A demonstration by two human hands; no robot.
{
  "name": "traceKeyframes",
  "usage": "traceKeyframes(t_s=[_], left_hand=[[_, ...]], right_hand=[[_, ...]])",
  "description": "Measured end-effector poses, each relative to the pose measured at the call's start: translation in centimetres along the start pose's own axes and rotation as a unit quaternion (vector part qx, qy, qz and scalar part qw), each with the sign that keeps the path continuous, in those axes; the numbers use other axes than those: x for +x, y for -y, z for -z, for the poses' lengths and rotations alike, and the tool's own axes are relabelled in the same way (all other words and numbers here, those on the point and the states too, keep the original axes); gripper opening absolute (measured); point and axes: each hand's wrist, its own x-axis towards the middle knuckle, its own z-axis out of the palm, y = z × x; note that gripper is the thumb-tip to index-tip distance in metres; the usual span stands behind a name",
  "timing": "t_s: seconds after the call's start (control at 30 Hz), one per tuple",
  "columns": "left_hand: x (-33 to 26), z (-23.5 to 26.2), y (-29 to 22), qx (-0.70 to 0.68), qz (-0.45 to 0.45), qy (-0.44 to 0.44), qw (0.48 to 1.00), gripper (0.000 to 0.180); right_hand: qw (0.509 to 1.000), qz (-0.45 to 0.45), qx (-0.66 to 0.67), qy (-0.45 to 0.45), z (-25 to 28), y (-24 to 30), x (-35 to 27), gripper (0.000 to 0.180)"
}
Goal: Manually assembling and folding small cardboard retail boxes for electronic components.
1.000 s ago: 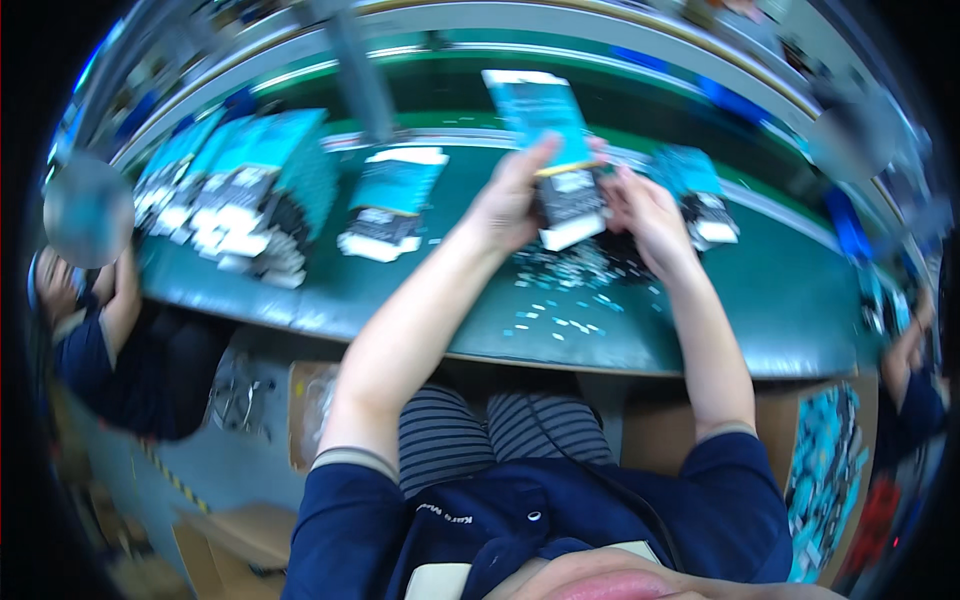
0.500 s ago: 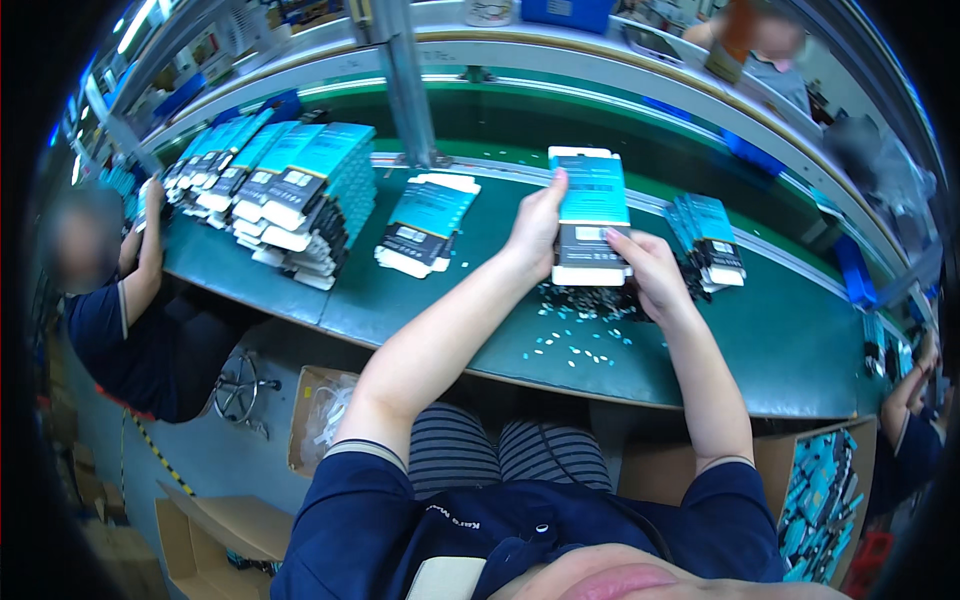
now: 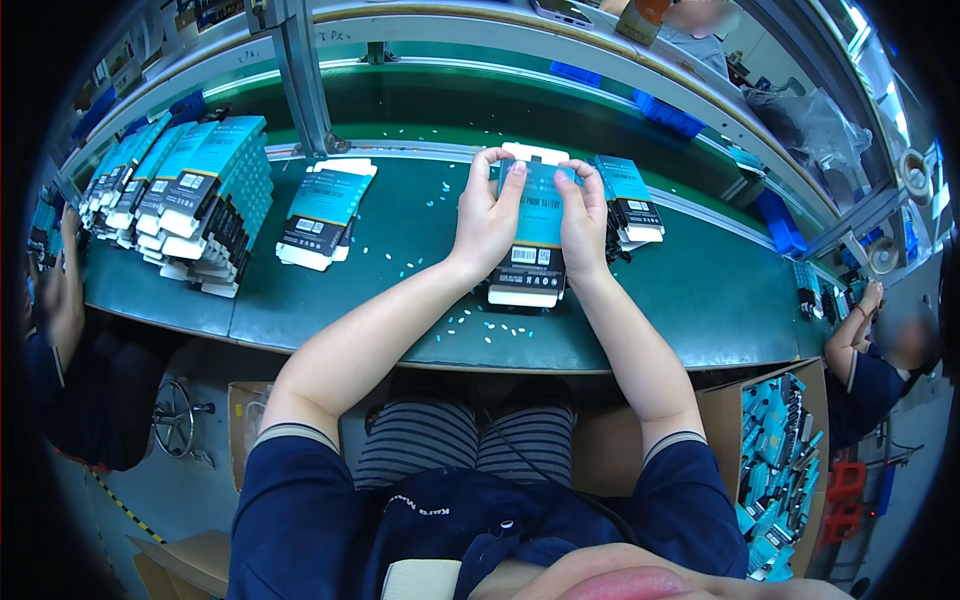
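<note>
Both hands, left hand (image 3: 487,215) and right hand (image 3: 585,215), pinch a teal retail box (image 3: 533,235) above the green bench (image 3: 400,240), apparently closing its top flap.

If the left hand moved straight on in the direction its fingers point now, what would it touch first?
The left hand, holding the teal box with the right hand, points away across the green bench. It would probably meet the white card just beyond its fingertips; depth is unclear.
</note>
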Motion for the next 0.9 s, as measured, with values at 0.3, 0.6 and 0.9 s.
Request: traceKeyframes(t_s=[0.3, 0.6, 0.9], left_hand=[[-0.3, -0.3, -0.4, 0.013, -0.056, -0.055, 0.997, 0.015], [-0.6, 0.2, -0.5, -0.013, -0.037, 0.001, 0.999, 0.012], [-0.5, 0.7, 0.3, -0.073, -0.040, -0.081, 0.993, 0.021]], right_hand=[[0.998, -0.006, -0.022, -0.066, -0.4, -0.4, 0.3, 0.021], [0.996, 0.039, -0.072, -0.033, 0.0, -0.2, -0.2, 0.015], [0.998, 0.029, -0.021, -0.046, -0.9, -1.2, 0.0, 0.021]])
